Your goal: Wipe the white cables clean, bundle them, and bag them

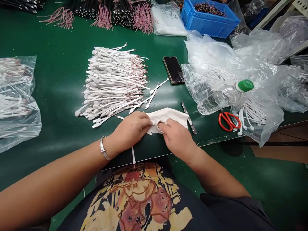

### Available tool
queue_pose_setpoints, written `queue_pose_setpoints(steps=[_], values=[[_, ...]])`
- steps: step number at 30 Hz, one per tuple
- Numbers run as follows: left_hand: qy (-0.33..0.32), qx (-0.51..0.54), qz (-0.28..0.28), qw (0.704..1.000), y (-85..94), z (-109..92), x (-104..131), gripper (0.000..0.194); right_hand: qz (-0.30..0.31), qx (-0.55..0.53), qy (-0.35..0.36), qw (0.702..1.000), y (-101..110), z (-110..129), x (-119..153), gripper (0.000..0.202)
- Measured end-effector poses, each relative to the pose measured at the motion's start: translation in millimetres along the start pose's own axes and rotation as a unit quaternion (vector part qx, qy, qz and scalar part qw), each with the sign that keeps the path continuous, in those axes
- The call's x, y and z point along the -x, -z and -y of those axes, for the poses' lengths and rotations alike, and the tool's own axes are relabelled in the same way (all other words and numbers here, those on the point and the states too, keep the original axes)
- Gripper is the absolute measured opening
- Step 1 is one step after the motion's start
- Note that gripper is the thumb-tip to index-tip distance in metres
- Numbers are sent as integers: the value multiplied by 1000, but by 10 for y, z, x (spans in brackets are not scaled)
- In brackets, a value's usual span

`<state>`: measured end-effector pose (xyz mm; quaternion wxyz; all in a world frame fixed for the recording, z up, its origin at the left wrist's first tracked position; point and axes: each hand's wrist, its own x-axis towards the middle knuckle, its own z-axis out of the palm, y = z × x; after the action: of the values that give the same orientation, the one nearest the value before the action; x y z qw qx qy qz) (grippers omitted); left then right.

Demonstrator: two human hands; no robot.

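Now I see L hand (137,126) & R hand (178,137) both pinching the white cloth (173,114), near each other. White cable pile (115,83) lies just beyond, w/ smartphone (173,70) to its R.

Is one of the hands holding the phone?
No, the phone lies on the green table, while the left hand and right hand hold a white cloth.

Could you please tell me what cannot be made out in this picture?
- Head view: the left hand's palm, hidden by its own back.
- Head view: whatever lies beneath the white cloth, covered by it.
- Head view: the lower cables in the white cable pile, buried under upper ones.
- Head view: the clear bag's far end, cut off by the left edge.
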<state>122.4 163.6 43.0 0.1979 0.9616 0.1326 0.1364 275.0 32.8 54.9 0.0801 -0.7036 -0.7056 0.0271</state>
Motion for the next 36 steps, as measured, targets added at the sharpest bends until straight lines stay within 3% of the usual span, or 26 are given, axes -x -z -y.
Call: queue_pose_setpoints(steps=[5, 12, 19, 25, 36], values=[[-8, -24, 15, 1000, 13, 15, 1, 25, 7, 80, 56, 995, -93, 9, -43, 30], [-2, -40, 43, 998, 45, -20, -17, 24, -15, 107, 149, 983, 26, -145, 0, 30], [-9, -53, 54, 997, 52, -4, -26, 25, -41, 52, 54, 996, -44, -146, -23, 33], [-5, -53, 59, 997, 64, -16, -41, 24, -24, 77, 86, 993, -74, -114, 0, 33], [27, -74, 68, 995, 31, 36, -148, 26, -55, 37, 55, 996, -160, -156, 143, 31]])
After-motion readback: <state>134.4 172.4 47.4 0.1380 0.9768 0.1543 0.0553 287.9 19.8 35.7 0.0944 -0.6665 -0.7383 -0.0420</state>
